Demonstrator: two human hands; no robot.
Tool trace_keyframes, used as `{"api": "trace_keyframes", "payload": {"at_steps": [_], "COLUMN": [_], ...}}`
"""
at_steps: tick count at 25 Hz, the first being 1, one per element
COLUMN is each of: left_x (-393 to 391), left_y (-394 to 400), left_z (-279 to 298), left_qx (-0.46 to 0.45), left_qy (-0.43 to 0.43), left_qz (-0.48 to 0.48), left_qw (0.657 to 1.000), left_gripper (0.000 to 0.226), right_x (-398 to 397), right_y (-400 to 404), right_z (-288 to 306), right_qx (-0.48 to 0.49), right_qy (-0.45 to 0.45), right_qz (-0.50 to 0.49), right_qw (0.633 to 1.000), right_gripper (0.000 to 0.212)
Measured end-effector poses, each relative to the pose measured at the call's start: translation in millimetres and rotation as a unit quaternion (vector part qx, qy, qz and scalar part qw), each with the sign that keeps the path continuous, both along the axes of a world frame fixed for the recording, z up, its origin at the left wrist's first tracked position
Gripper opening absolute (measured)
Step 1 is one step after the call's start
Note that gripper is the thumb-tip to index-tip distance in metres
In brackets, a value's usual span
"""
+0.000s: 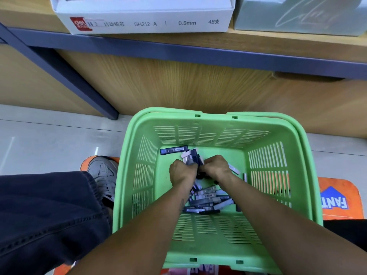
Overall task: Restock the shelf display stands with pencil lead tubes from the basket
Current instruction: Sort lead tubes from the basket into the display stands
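Gripping a fanned bunch of pencil lead tubes [191, 156] between them, the left hand [181, 172] and the right hand [215, 167] meet knuckle to knuckle low inside the green basket [278, 124], fingers of both curled round the bundle so that white and dark tube ends stick out above the fists. Which hand carries most of the load cannot be told, since the fingertips are hidden. The likeliest failure is a spill: the tubes look slim and slick, they point in different directions, and a bunch held this loosely could shed a few when one hand lets go to hand over. Below the wrists a loose heap of tubes [210, 197] lies on the basket floor, with one dark tube [174, 150] apart near the far wall; anything dropped there is easy to recover, but a tube falling outside could skid across the tiled floor [49, 135] or under the shelf [178, 50]. Up on that shelf stands a white display box [145, 20] marked 0.5mm; if the mixed colours mean different grades, a wrong tube might end up in it.
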State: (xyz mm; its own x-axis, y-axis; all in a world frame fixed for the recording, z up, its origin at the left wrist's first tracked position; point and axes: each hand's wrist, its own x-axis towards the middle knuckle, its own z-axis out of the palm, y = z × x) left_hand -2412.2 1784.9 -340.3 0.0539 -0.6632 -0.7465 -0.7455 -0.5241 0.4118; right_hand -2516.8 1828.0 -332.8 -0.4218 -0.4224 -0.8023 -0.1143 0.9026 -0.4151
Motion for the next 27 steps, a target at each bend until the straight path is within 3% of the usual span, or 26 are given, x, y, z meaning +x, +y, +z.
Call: {"api": "trace_keyframes", "payload": {"at_steps": [4, 8, 14, 18, 20, 23, 25, 27], "left_x": [-4, 0, 4, 3, 3, 3, 7, 13], "left_y": [-2, -4, -2, -2, -2, 1, 2, 1], "left_z": [4, 1, 2, 11, 15, 22, 25, 22], "left_qx": [0.035, 0.073, 0.057, 0.052, 0.054, 0.089, 0.098, 0.089], "left_qy": [0.033, 0.052, 0.037, 0.077, 0.104, 0.146, 0.17, 0.182], "left_qz": [0.048, 0.069, 0.085, 0.148, 0.164, 0.174, 0.188, 0.169], "left_qw": [0.998, 0.994, 0.994, 0.985, 0.979, 0.97, 0.962, 0.965], "left_gripper": [0.051, 0.044, 0.037, 0.024, 0.022, 0.037, 0.049, 0.038], "right_x": [10, 20, 17, 16, 16, 14, 9, 1], "right_y": [5, 10, 26, 31, 28, 23, 24, 29], "right_z": [0, 3, 0, 0, 2, 7, 11, 20], "right_qx": [-0.02, -0.035, -0.104, -0.142, -0.154, -0.139, -0.14, -0.126], "right_qy": [-0.11, -0.187, -0.303, -0.297, -0.244, -0.158, -0.196, -0.3], "right_qz": [-0.072, -0.081, -0.071, -0.066, -0.049, -0.017, -0.017, -0.01], "right_qw": [0.991, 0.978, 0.944, 0.942, 0.956, 0.977, 0.971, 0.946], "right_gripper": [0.01, 0.014, 0.027, 0.014, 0.009, 0.016, 0.026, 0.027]}}
